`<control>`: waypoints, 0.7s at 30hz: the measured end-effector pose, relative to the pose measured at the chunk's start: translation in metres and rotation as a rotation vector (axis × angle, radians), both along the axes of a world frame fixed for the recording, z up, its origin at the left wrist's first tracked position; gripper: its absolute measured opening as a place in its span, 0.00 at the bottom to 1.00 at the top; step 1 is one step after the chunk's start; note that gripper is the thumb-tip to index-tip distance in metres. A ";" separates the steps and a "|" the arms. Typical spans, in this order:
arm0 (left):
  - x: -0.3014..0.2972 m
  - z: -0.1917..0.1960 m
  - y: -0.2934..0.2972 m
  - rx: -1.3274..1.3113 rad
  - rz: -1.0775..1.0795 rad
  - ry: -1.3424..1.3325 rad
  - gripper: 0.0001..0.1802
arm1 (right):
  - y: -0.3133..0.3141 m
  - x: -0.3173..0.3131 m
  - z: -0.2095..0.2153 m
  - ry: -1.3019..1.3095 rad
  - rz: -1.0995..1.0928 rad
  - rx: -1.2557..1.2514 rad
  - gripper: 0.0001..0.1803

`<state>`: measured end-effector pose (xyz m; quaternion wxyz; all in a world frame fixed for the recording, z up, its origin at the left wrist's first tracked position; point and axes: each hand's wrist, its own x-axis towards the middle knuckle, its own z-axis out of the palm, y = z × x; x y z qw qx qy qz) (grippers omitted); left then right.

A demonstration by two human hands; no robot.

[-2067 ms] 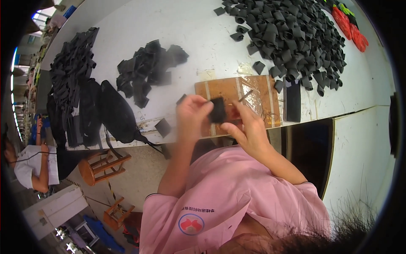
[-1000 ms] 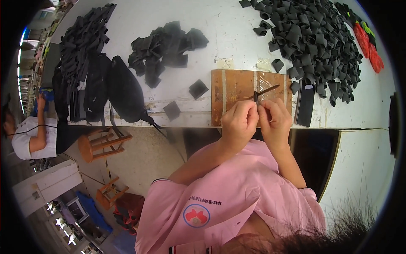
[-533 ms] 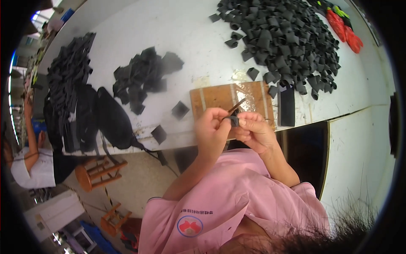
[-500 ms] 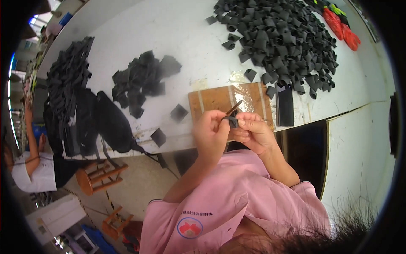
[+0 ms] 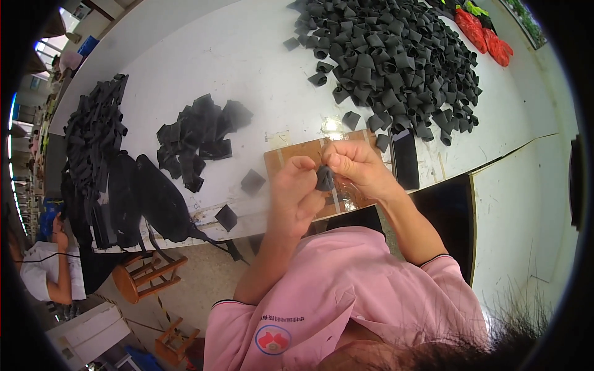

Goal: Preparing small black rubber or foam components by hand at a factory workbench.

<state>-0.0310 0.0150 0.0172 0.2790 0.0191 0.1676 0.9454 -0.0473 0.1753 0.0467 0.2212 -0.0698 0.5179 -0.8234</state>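
left hand + right hand: pinching black piece | over brown board

Workshop or small factory floor: a long white worktable bearing a large heap of curled black pieces, smaller piles of flat black squares, a wooden work board; wooden stools below; another worker seated nearby.

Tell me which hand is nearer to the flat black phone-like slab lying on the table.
Right. The right hand sits just beside the black slab, to its left in the picture; the left hand is farther off, beyond the right hand and the small black piece both hold.
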 end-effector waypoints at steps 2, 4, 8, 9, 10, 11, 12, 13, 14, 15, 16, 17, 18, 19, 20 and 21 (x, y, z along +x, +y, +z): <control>-0.004 0.009 0.003 -0.127 0.092 0.021 0.09 | 0.000 -0.004 0.002 0.033 -0.044 0.030 0.14; -0.009 0.020 0.003 -0.018 0.043 -0.025 0.09 | 0.002 -0.010 0.006 0.030 0.005 0.077 0.14; -0.011 0.026 0.004 0.005 0.010 -0.063 0.09 | 0.005 -0.017 -0.002 0.081 0.071 0.001 0.14; -0.009 0.020 0.005 0.004 0.006 -0.063 0.09 | 0.008 -0.015 -0.021 0.037 0.092 -0.033 0.14; -0.005 0.011 0.005 -0.015 0.001 -0.090 0.10 | 0.008 -0.014 -0.027 -0.009 0.117 -0.066 0.15; -0.002 0.005 0.005 -0.034 -0.003 -0.116 0.10 | 0.009 -0.012 -0.030 -0.009 0.117 -0.067 0.15; -0.001 0.004 0.005 -0.035 -0.004 -0.116 0.10 | 0.010 -0.010 -0.028 0.026 0.115 -0.061 0.14; -0.002 0.005 0.005 -0.072 0.030 -0.085 0.10 | 0.010 -0.010 -0.026 0.063 0.114 -0.056 0.14; -0.002 0.006 0.005 -0.108 0.064 -0.053 0.10 | 0.009 -0.010 -0.021 0.066 0.113 -0.058 0.14; -0.002 0.007 0.005 -0.111 0.062 -0.050 0.10 | 0.009 -0.010 -0.013 0.113 0.088 0.049 0.14; -0.003 0.008 0.006 -0.344 0.181 0.052 0.12 | 0.009 -0.011 -0.009 0.158 0.059 0.159 0.14; -0.004 0.010 0.007 -0.576 0.299 0.156 0.15 | 0.010 -0.011 -0.009 0.160 0.052 0.160 0.14; -0.005 0.017 0.011 -0.575 0.292 0.160 0.15 | 0.010 -0.010 -0.009 0.369 -0.159 0.391 0.12; -0.006 0.029 0.016 -0.796 0.486 0.388 0.15 | 0.010 -0.009 -0.009 0.575 -0.367 0.619 0.11; -0.007 0.035 0.019 -1.012 0.680 0.621 0.15 | 0.010 -0.003 -0.005 0.574 -0.368 0.618 0.11; -0.009 0.035 0.016 -1.013 0.678 0.621 0.15 | 0.009 0.005 0.004 0.620 -0.423 0.636 0.12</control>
